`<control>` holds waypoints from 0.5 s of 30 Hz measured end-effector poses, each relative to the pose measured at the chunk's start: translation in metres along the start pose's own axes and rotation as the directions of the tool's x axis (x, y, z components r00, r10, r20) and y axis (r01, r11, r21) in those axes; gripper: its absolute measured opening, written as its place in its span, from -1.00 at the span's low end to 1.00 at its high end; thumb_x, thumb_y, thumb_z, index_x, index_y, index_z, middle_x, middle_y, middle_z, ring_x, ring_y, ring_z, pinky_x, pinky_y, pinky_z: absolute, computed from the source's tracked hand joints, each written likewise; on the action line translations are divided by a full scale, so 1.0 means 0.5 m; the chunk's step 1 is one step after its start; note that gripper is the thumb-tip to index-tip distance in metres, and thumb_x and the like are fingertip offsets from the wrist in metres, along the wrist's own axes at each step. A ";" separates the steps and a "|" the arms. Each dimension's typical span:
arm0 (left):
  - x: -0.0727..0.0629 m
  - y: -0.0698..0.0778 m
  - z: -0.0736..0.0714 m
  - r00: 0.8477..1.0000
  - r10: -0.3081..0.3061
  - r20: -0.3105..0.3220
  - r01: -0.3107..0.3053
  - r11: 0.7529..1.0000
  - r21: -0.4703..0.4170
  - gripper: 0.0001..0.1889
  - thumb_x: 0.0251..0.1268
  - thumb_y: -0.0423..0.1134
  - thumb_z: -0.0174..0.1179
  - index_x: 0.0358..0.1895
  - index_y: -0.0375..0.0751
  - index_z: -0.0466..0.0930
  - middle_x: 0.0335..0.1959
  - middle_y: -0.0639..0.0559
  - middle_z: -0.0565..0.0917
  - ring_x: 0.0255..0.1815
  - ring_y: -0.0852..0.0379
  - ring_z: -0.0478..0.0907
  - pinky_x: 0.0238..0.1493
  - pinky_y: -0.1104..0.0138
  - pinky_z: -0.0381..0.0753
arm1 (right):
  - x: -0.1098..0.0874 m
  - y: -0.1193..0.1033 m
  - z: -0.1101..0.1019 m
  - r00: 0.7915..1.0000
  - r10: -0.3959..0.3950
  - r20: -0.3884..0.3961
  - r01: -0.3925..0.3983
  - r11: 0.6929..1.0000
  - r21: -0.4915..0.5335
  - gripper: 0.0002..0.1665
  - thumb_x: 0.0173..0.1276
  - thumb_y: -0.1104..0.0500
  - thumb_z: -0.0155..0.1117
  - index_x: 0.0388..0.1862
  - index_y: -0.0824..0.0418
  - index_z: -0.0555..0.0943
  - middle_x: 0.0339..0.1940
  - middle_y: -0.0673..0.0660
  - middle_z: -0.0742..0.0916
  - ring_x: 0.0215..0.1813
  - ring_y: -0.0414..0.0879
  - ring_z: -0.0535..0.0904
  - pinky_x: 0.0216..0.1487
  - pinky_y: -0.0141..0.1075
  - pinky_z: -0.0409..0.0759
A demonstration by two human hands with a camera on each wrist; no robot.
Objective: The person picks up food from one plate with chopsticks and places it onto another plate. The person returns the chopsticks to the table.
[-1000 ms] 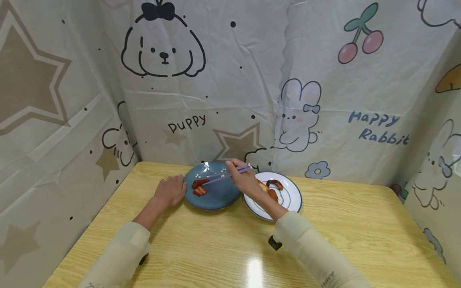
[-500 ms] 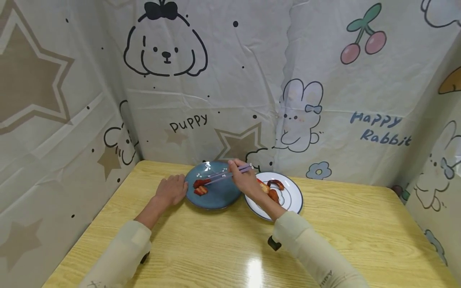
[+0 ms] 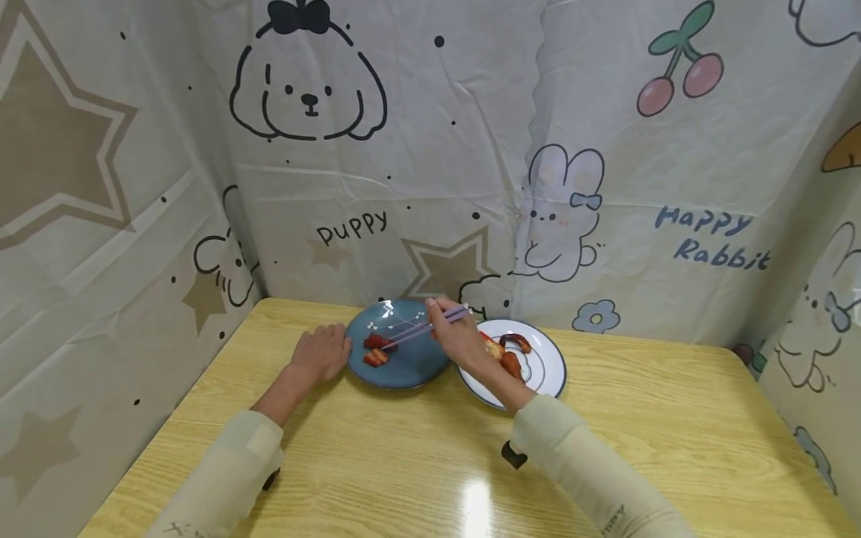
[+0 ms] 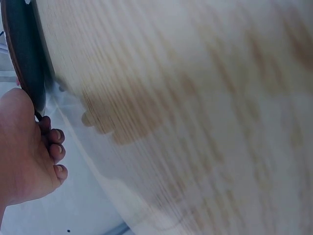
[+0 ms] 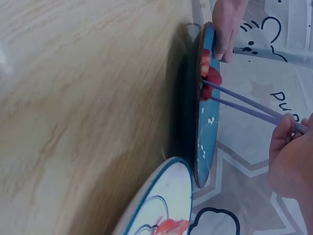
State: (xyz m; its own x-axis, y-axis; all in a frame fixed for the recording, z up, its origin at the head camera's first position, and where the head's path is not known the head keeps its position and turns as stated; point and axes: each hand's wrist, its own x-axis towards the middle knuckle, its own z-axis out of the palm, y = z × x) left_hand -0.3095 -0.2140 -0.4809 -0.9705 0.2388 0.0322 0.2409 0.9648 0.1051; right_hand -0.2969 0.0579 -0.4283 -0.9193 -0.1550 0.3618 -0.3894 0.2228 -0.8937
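My right hand [image 3: 457, 338] holds a pair of lilac chopsticks [image 5: 244, 100] over the blue plate [image 3: 413, 371]. Their tips meet a dark red piece of food [image 3: 378, 341] on the plate's left part. Just in front of it lies a red and pale striped piece of food [image 3: 375, 358]. At the plate's left edge, my left hand [image 3: 321, 353] grips the rim; the left wrist view has the thumb [image 4: 17, 100] at the rim and the fingers curled at the underside.
To the right, close beside the blue plate, stands a white plate [image 3: 550, 370] with blue rings. It bears a curved reddish-brown piece [image 3: 516, 342] and an orange-brown piece [image 3: 511, 365]; my right forearm covers part of it. A printed cloth [image 3: 430, 149] walls the wooden table [image 3: 377, 463].
The chopsticks have drawn closer together and shifted slightly at the dark red piece. The left hand and both plates have stayed in place.
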 end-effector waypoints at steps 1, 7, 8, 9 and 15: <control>0.000 -0.001 0.000 1.000 -0.001 0.001 0.001 1.000 -0.001 -0.68 0.60 -0.15 -0.23 -0.11 -0.37 0.39 -0.20 -0.23 0.53 -0.07 -0.23 0.48 -0.10 -0.07 0.39 | 0.000 0.001 0.002 1.000 -0.005 0.000 0.005 1.000 -0.008 -0.54 0.57 0.06 0.06 -0.44 0.39 0.53 -0.66 0.01 0.54 -0.59 -0.14 0.49 -0.58 -0.34 0.34; -0.002 -0.003 0.002 1.000 -0.004 0.015 0.004 1.000 -0.009 -0.68 0.60 -0.15 -0.22 -0.07 -0.38 0.40 -0.16 -0.24 0.54 -0.03 -0.25 0.48 -0.07 -0.10 0.40 | -0.004 0.012 0.009 0.997 -0.026 -0.073 0.027 0.999 0.019 -0.53 0.59 0.09 0.03 -0.44 0.42 0.54 -0.70 0.05 0.54 -0.62 -0.12 0.50 -0.60 -0.32 0.39; -0.002 -0.003 0.002 1.000 -0.005 0.014 0.006 1.000 -0.009 -0.68 0.60 -0.15 -0.22 -0.08 -0.38 0.40 -0.17 -0.24 0.54 -0.03 -0.24 0.48 -0.07 -0.10 0.39 | -0.004 0.013 0.009 0.995 -0.031 -0.091 0.033 0.999 0.021 -0.53 0.60 0.10 0.03 -0.45 0.41 0.54 -0.70 0.06 0.54 -0.63 -0.12 0.50 -0.60 -0.33 0.40; -0.002 -0.003 0.003 1.000 -0.005 0.014 0.005 1.000 -0.009 -0.68 0.60 -0.15 -0.22 -0.08 -0.38 0.40 -0.17 -0.24 0.54 -0.03 -0.24 0.48 -0.08 -0.09 0.39 | -0.005 0.015 0.009 0.993 -0.037 -0.112 0.040 0.999 0.022 -0.53 0.60 0.11 0.03 -0.45 0.42 0.54 -0.70 0.06 0.54 -0.63 -0.12 0.50 -0.61 -0.33 0.40; 0.001 -0.003 0.003 1.000 -0.007 0.005 0.007 1.000 -0.007 -0.68 0.59 -0.15 -0.22 -0.09 -0.37 0.39 -0.22 -0.22 0.52 -0.08 -0.23 0.47 -0.10 -0.08 0.39 | -0.011 0.018 0.002 0.976 -0.048 -0.211 0.055 0.998 0.028 -0.52 0.59 0.12 0.05 -0.48 0.46 0.52 -0.72 0.07 0.53 -0.64 0.01 0.52 -0.65 -0.36 0.34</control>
State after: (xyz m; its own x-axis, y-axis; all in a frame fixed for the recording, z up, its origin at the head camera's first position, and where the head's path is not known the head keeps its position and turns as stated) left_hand -0.3104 -0.2152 -0.4827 -0.9722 0.2326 0.0270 0.2342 0.9657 0.1125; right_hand -0.2952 0.0599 -0.4386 -0.8911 0.0406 0.4521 -0.4376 0.1872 -0.8794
